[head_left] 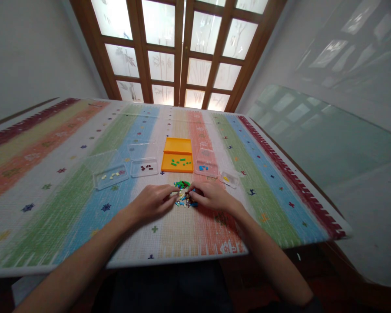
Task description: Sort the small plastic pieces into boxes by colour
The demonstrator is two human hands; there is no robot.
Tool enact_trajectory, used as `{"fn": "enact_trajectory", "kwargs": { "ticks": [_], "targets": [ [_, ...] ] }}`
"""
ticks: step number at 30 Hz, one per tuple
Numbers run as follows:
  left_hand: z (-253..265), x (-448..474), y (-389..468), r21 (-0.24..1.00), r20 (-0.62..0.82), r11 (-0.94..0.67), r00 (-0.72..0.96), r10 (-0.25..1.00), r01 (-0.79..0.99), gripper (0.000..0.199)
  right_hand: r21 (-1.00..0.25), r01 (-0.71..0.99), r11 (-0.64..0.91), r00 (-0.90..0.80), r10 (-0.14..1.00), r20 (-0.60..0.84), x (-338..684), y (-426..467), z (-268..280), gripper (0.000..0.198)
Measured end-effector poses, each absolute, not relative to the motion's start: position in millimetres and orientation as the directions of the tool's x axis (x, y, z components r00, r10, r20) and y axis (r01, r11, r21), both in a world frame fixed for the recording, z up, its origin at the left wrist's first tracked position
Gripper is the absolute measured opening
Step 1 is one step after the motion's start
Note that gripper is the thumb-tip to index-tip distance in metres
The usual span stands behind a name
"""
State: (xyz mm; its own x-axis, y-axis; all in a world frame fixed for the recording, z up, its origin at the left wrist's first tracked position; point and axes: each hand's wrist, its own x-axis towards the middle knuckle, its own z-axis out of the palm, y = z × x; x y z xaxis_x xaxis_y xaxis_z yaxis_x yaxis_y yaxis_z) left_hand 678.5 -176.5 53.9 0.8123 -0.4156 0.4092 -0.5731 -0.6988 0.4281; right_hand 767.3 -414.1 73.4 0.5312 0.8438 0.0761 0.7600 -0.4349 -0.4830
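A small heap of mixed toy building bricks in green, white, blue, brown and other colours lies on the tablecloth in front of me. My left hand reaches in from the left side, its fingertips touching the heap, thumb and forefinger apart. From the other side my right hand rests its fingertips among the bricks, with thumb and forefinger also slightly apart. No brick is plainly held in either hand; the fingertips are small and partly hidden. Just beyond the heap stands an open orange case with several green bricks in it.
Left of the orange case are clear boxes with dark brown bricks and pale yellow bricks. To its right, clear boxes contain blue bricks and yellow bricks. A striped cloth covers the table.
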Motion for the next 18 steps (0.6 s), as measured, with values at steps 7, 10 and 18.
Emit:
{"fn": "enact_trajectory", "kwargs": {
  "ticks": [7, 10, 18],
  "targets": [
    [49, 683, -185, 0.369, 0.489, -0.677, 0.752, -0.442, -0.637, 0.024, -0.521, 0.745, -0.417, 0.538, 0.837, 0.1, 765, -409, 72, 0.015],
    [48, 684, -187, 0.365, 0.509, -0.678, 0.747, -0.427, -0.637, 0.023, -0.552, 0.726, -0.41, 0.54, 0.837, 0.089, 764, -408, 74, 0.015],
    [54, 689, -175, 0.296, 0.513, -0.727, 0.745, -0.426, -0.62, 0.025, -0.552, 0.724, -0.413, 0.565, 0.814, 0.133, 761, -407, 74, 0.02]
  ]
}}
